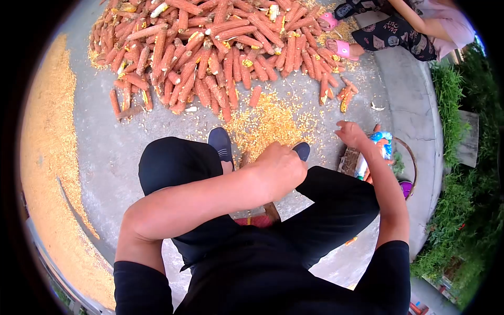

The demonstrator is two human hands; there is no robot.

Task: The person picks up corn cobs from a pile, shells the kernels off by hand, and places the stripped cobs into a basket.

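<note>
My left hand point(279, 172) is closed in a fist above my lap, between my knees. Whatever it grips is hidden beneath the fingers. Under it, parts of a brown wooden piece point(271, 211) show. Out to the right, my right hand point(350, 134) has loosely bent fingers, slightly apart, with nothing visible in them. It is close to a basket point(413, 163) holding a blue-and-white packet point(383, 143) and other items. Loose yellow corn kernels point(270, 123) lie on the concrete around my shoes. Beyond them is a large heap of reddish corn cobs point(210, 58), some with kernels still on.
A broad layer of kernels point(50, 142) covers the ground at left. At upper right sits another person point(401, 31) in pink sandals, beside the heap. A raised concrete edge point(415, 100) and green plants point(451, 210) run along the right. Several cobs point(344, 97) lie apart from the heap.
</note>
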